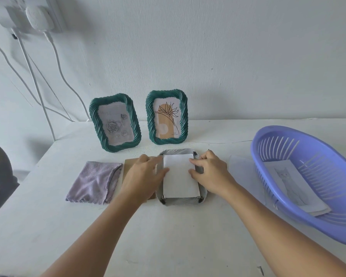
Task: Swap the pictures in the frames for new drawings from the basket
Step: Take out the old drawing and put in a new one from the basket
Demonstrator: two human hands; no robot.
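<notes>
Frames are what I am working on: one grey frame (181, 202) lies face down on the white table (48, 226) directly between my two hands, with a white sheet (179, 176) sitting in its back opening. My left hand (143, 176) rests on the frame's left edge, fingers fairly straight, thumb tip touching the sheet's left border. My right hand (209, 172) sits on the frame's right edge, fingers curled, fingertips pressing the sheet's right border; I cannot tell whether it pinches the paper or only presses it. Under my left hand lies a brown backing board (129, 166), and just left of that a lilac cloth (94, 181). Beyond my hands, two green frames stand upright against the wall: a rose picture frame (115, 122) beyond my left hand, a flower picture frame (166, 116) between both. Right of my right hand sits the purple basket (300, 144), holding a cat drawing (290, 182).
</notes>
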